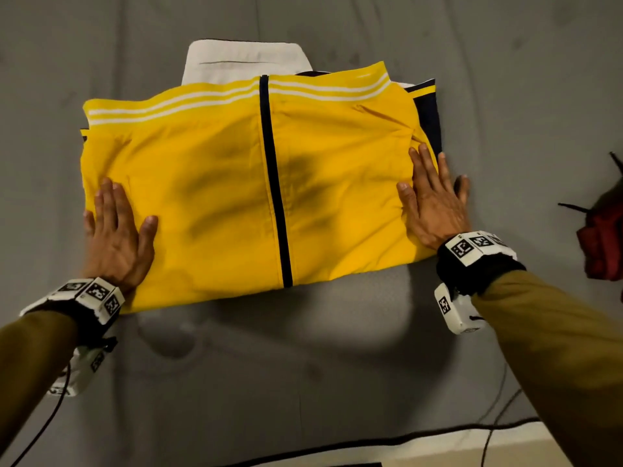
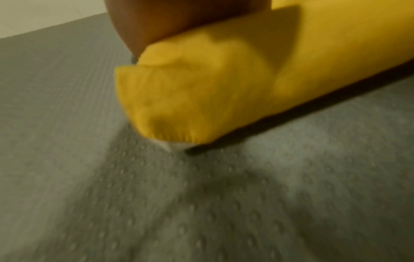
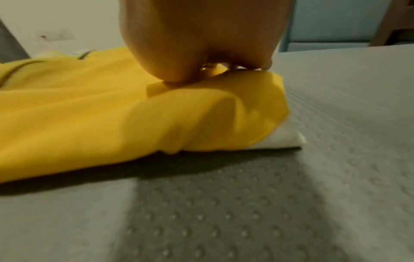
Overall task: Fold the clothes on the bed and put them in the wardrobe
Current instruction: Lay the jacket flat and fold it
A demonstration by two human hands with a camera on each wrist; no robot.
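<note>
A folded yellow jacket (image 1: 236, 183) with a dark zip line and white stripes lies flat on the grey bed (image 1: 303, 365). Under it a folded white garment (image 1: 242, 62) sticks out at the far side, and a dark navy piece (image 1: 428, 116) shows at the right edge. My left hand (image 1: 114, 230) lies flat, fingers straight, on the jacket's left edge. My right hand (image 1: 431, 203) lies flat on its right edge. In the left wrist view the jacket's corner (image 2: 201, 99) bulges under the palm (image 2: 168, 21). The right wrist view shows the jacket (image 3: 112, 113) over the white layer (image 3: 282, 140).
A crumpled red garment (image 1: 600, 244) with dark cords lies at the right edge of the bed. Black cables (image 1: 337, 443) run along the bed's near edge. A blue-green cabinet front (image 3: 331, 23) stands beyond the bed in the right wrist view.
</note>
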